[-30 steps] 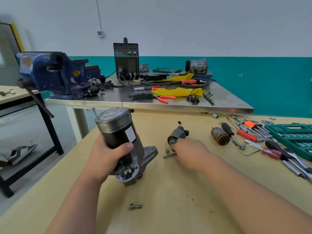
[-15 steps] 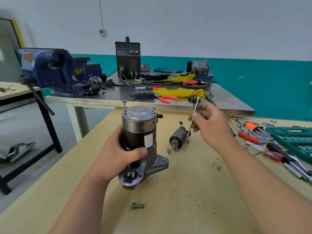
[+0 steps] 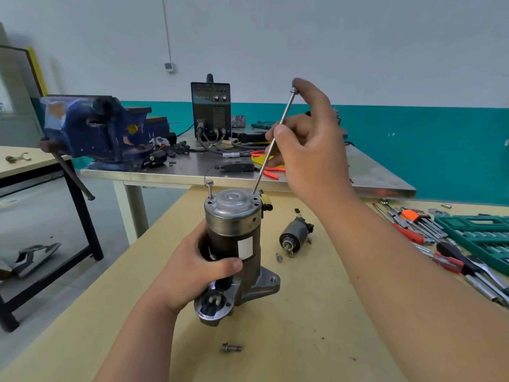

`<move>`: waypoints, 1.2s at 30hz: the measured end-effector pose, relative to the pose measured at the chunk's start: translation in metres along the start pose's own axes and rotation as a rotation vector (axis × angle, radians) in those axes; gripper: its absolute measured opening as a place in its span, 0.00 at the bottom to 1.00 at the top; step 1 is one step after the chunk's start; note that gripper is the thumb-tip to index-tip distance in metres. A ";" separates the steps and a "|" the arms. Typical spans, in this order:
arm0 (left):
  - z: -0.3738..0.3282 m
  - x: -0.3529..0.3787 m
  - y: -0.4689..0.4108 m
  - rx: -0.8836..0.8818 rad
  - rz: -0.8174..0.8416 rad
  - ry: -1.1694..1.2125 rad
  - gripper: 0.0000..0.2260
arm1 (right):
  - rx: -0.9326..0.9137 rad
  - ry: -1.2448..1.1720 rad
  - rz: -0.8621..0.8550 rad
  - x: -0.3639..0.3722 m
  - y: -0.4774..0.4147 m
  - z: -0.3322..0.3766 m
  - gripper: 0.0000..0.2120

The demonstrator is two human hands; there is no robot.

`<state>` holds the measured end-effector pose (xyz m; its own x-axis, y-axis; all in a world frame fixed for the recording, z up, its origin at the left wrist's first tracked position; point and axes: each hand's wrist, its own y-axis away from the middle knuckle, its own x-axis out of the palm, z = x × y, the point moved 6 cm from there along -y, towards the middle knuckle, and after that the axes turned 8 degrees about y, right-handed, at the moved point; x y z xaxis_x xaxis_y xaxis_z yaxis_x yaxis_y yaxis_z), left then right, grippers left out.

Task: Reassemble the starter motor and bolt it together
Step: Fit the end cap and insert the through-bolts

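Note:
The starter motor (image 3: 237,232) stands upright on the wooden table (image 3: 303,326), silver end cap on top. My left hand (image 3: 192,271) grips its dark body from the left. One long bolt (image 3: 210,188) sticks up from the cap's left hole. My right hand (image 3: 305,142) pinches a second long through bolt (image 3: 272,144), held slanted, its lower tip at the cap's right hole. The solenoid (image 3: 294,235) lies on the table just right of the motor. A short flanged bolt (image 3: 231,347) lies in front of the motor.
Small screws (image 3: 279,257) lie beside the solenoid. Screwdrivers, hex keys (image 3: 421,219) and a green socket tray (image 3: 479,235) sit at the right. Behind, a steel bench (image 3: 192,172) carries a blue vise (image 3: 91,130) and a black welder box (image 3: 211,108).
My right hand picked the long bolt off the table, lifted it and brought its tip to the end cap. My left hand turned the motor upright and set it on the table.

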<state>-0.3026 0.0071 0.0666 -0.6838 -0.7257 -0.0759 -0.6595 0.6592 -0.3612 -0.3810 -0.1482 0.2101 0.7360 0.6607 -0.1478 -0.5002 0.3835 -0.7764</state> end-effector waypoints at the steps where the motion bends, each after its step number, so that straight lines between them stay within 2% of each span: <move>1: 0.000 0.000 0.000 0.004 -0.001 -0.001 0.22 | -0.008 0.014 0.020 0.001 0.000 0.000 0.25; 8: -0.002 0.000 -0.001 0.021 -0.001 0.011 0.21 | -0.075 0.076 0.116 0.001 0.003 0.009 0.25; 14: -0.002 0.000 0.000 0.023 -0.003 0.012 0.21 | -0.121 0.016 0.095 -0.009 0.005 0.023 0.26; 22: -0.003 0.001 0.000 0.027 0.003 0.007 0.21 | -0.185 0.275 0.294 0.010 0.020 0.022 0.25; 24: -0.003 0.000 0.000 0.031 -0.001 0.026 0.20 | -0.160 0.267 0.318 0.009 0.023 0.020 0.23; 26: -0.003 0.000 0.000 0.032 0.001 0.021 0.20 | -0.167 0.298 0.320 0.004 0.020 0.022 0.16; 29: -0.002 0.000 0.000 0.026 0.000 0.014 0.20 | -0.204 0.507 0.469 0.010 0.020 0.027 0.08; 34: 0.000 -0.001 -0.001 0.026 -0.009 0.007 0.21 | -0.044 0.503 0.692 0.008 0.010 0.034 0.09; 36: 0.002 -0.001 -0.002 0.019 -0.011 -0.005 0.21 | -0.027 0.577 0.758 0.008 0.004 0.039 0.07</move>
<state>-0.3002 0.0062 0.0652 -0.6748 -0.7340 -0.0766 -0.6610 0.6472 -0.3798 -0.3952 -0.1157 0.2296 0.3356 0.3038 -0.8917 -0.9313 -0.0357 -0.3626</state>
